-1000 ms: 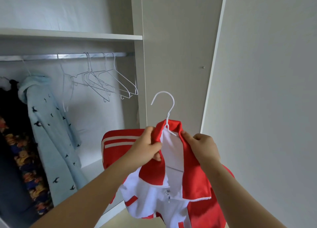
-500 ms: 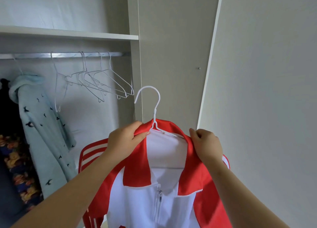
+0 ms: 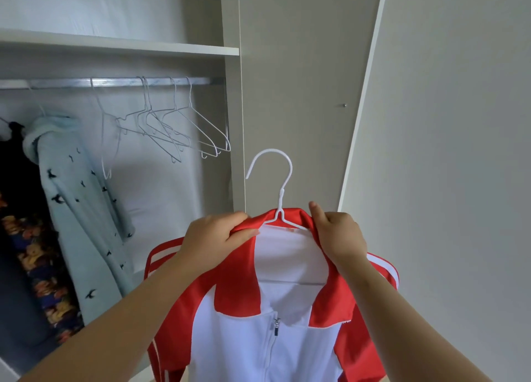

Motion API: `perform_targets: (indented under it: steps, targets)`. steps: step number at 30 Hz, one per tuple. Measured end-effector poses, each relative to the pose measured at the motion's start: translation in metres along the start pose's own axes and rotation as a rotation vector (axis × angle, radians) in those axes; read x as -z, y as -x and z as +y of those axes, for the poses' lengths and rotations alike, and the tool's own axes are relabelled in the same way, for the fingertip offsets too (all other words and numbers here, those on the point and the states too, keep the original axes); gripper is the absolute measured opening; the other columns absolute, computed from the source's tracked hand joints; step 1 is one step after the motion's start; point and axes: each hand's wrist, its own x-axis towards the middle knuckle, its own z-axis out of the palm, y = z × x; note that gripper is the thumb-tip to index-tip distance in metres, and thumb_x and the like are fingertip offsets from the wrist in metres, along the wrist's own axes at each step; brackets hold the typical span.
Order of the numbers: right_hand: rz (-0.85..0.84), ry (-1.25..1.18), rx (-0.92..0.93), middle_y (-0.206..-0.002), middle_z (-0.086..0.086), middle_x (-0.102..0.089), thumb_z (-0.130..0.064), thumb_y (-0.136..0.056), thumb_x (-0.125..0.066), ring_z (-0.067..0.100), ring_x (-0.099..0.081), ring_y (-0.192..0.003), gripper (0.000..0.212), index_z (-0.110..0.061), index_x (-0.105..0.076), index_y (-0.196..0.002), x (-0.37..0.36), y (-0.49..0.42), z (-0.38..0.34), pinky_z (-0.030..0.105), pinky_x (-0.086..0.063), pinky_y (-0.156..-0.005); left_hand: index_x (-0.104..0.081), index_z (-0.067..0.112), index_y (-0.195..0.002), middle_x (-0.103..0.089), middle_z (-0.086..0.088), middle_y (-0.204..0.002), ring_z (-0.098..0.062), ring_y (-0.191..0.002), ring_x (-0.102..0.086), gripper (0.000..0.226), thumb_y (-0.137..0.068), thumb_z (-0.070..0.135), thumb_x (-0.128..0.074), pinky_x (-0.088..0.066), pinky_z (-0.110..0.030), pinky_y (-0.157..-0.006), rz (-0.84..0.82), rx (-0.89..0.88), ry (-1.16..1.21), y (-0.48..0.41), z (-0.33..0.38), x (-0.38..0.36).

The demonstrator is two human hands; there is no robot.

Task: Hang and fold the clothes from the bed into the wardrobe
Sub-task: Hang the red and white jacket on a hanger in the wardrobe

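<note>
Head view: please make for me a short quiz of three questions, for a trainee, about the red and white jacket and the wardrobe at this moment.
1. Choose one: the hook of the white hanger, compared with the rail, is A) over it; B) lower than it, hooked on nothing; C) above it.
2. True or false: the left hand and the right hand both grip the collar of the jacket.
3. Fill in: the pale blue garment hangs to the ____ of the empty hangers.
Key: 1 B; 2 true; 3 left.
</note>
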Motion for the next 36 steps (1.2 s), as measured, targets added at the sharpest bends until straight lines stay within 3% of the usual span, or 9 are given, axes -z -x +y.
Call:
perform_targets:
  steps: [4, 9, 12, 16, 19, 23, 27, 32, 36]
  targets:
    - [-0.033, -0.015, -0.016, -0.058, 0.003, -0.047, -0.051, -0.096, -0.036, 0.018, -0.043, -0.057, 0.059, -0.01, -0.043, -0.054, -0.006, -0.002, -0.002, 0.029, -0.032, -0.058, -0.034, 0.028, -0.062, -0.037, 0.009, -0.049, -0.01, -0.051, -0.038, 0.046, -0.065, 0.072, -0.02, -0.025, -0.013, -0.051, -0.022, 0.032, 0.002, 0.004, -0.008, 0.0]
    - [-0.07, -0.099, -0.056, -0.059, 0.006, -0.049, -0.044, -0.095, -0.042, 0.024, -0.047, -0.063, 0.055, -0.009, -0.047, -0.053, -0.019, -0.013, -0.007, 0.03, -0.036, -0.066, -0.064, 0.019, -0.093, -0.061, 0.007, -0.083, -0.014, -0.079, -0.052, 0.058, -0.071, 0.062, -0.033, -0.043, -0.026, -0.069, 0.011, 0.084, 0.061, 0.001, -0.02, 0.003]
    - [-0.114, -0.171, -0.089, -0.056, 0.007, -0.045, -0.035, -0.094, -0.047, 0.022, -0.041, -0.056, 0.047, -0.009, -0.042, -0.055, -0.037, -0.014, -0.011, 0.03, -0.033, -0.056, -0.066, 0.018, -0.094, -0.058, 0.008, -0.091, -0.013, -0.087, -0.058, 0.034, -0.078, 0.045, -0.052, -0.05, -0.031, -0.08, 0.048, 0.185, 0.158, 0.011, -0.04, 0.006]
    - [-0.256, -0.306, -0.165, -0.067, 0.016, -0.052, -0.028, -0.093, -0.05, 0.023, -0.044, -0.062, 0.034, -0.003, -0.056, -0.071, -0.066, -0.01, -0.022, 0.028, -0.035, -0.059, -0.065, 0.017, -0.09, -0.056, 0.012, -0.088, 0.004, -0.079, -0.056, 0.005, -0.087, 0.015, -0.062, -0.041, -0.005, -0.072, 0.08, 0.313, 0.192, 0.025, -0.062, 0.016]
    - [-0.387, -0.419, -0.197, -0.076, 0.027, -0.056, -0.025, -0.094, -0.051, 0.023, -0.047, -0.068, 0.034, 0.005, -0.059, -0.083, -0.089, -0.004, -0.037, 0.029, -0.038, -0.065, -0.066, 0.019, -0.089, -0.055, 0.02, -0.085, 0.0, -0.081, -0.054, 0.007, -0.088, 0.016, -0.06, -0.037, -0.005, -0.069, 0.065, 0.377, 0.171, 0.026, -0.075, 0.027]
    - [-0.564, -0.449, -0.167, -0.073, 0.008, -0.058, -0.023, -0.097, -0.047, 0.021, -0.054, -0.068, 0.027, -0.013, -0.056, -0.073, -0.123, 0.001, -0.069, 0.026, -0.045, -0.062, -0.059, 0.029, -0.085, -0.058, 0.014, -0.088, -0.007, -0.083, -0.056, 0.01, -0.09, 0.021, -0.057, -0.04, -0.009, -0.07, 0.101, 0.506, 0.143, 0.023, -0.109, 0.047]
    - [-0.679, -0.463, -0.172, -0.093, 0.014, -0.064, -0.027, -0.097, -0.047, 0.028, -0.061, -0.088, 0.022, -0.012, -0.059, -0.088, -0.159, -0.002, -0.105, 0.039, -0.052, -0.087, -0.059, 0.028, -0.087, -0.059, 0.012, -0.087, -0.008, -0.083, -0.056, 0.01, -0.092, 0.021, -0.054, -0.04, -0.013, -0.068, 0.167, 0.595, 0.118, 0.015, -0.149, 0.067]
    - [-0.804, -0.475, -0.167, -0.097, 0.007, -0.062, -0.031, -0.1, -0.041, 0.022, -0.06, -0.087, 0.018, -0.018, -0.053, -0.096, -0.21, -0.018, -0.169, 0.03, -0.05, -0.068, -0.063, 0.016, -0.101, -0.06, 0.002, -0.093, -0.014, -0.082, -0.055, 0.017, -0.095, 0.017, -0.047, -0.044, -0.025, -0.075, 0.295, 0.707, 0.105, -0.005, -0.217, 0.099]
    - [-0.906, -0.551, -0.217, -0.102, 0.011, -0.062, -0.026, -0.1, -0.041, 0.025, -0.062, -0.092, 0.017, -0.013, -0.051, -0.104, -0.262, -0.029, -0.225, 0.039, -0.054, -0.084, -0.063, 0.018, -0.101, -0.059, 0.0, -0.103, -0.014, -0.087, -0.055, 0.023, -0.095, 0.01, -0.042, -0.044, -0.026, -0.073, 0.391, 0.796, 0.1, -0.021, -0.285, 0.124]
